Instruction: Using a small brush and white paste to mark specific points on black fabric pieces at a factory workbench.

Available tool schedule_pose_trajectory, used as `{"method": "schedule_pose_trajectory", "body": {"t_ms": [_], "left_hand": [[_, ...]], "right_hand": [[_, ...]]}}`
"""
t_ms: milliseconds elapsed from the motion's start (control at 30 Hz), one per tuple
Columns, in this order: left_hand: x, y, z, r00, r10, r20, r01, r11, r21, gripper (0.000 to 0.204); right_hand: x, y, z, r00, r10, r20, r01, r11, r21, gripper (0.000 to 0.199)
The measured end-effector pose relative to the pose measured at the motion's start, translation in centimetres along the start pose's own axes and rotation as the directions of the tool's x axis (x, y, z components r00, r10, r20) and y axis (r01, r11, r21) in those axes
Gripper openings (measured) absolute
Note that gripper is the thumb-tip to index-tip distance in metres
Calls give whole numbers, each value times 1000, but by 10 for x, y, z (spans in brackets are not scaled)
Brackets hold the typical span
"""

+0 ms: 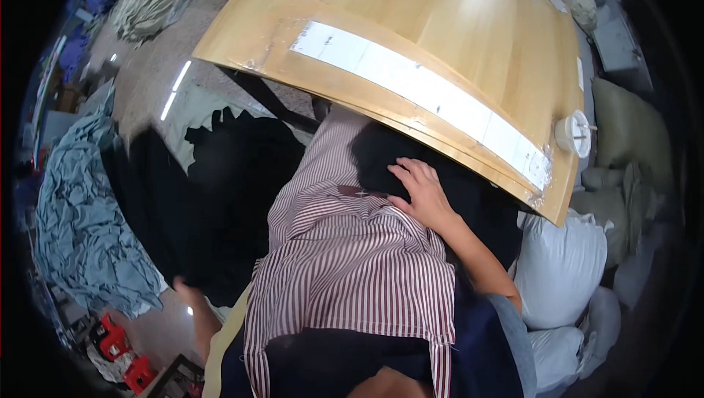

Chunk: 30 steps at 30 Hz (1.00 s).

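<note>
- My right hand (422,194) lies flat, fingers spread, on the striped cloth (352,251) over my lap, under the table (440,24) edge.
- My left hand (185,288) (mostly hidden) grips dark cloth (213,200); fingers I cannot tell.

A wooden table (440,24) bears a white tape roll (574,134); grey-blue cloth (81,215) heaps left, white sacks (561,266) right.

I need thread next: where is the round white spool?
In the head view, the round white spool sits at the wooden table's right edge, beside the white tape strip.
</note>
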<state>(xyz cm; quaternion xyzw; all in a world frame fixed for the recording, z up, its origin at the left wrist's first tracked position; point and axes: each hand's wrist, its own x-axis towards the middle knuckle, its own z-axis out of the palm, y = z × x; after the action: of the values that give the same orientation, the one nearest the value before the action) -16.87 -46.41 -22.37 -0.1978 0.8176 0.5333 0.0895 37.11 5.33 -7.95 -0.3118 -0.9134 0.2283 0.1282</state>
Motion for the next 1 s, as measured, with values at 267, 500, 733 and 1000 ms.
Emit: {"method": "schedule_pose_trajectory", "body": {"t_ms": [267,500,733,1000], "left_hand": [[-173,38,267,650,-74,757,140,990,-24,6],[-452,199,363,-645,68,761,-655,463,-597,68],[-553,195,371,-772,244,587,-455,433,-778,97],[-602,201,333,-951,309,25,-35,-27,-999,31]], "right_hand": [[-18,-8,7,942,334,-38,-336,929,-155,40],[-33,-53,-110,783,605,-141,-84,327,941,28],[-65,-7,-205,576,801,-162,331,-48,942,30],[-85,37,-131,670,738,-81,347,-215,913,26]]}}
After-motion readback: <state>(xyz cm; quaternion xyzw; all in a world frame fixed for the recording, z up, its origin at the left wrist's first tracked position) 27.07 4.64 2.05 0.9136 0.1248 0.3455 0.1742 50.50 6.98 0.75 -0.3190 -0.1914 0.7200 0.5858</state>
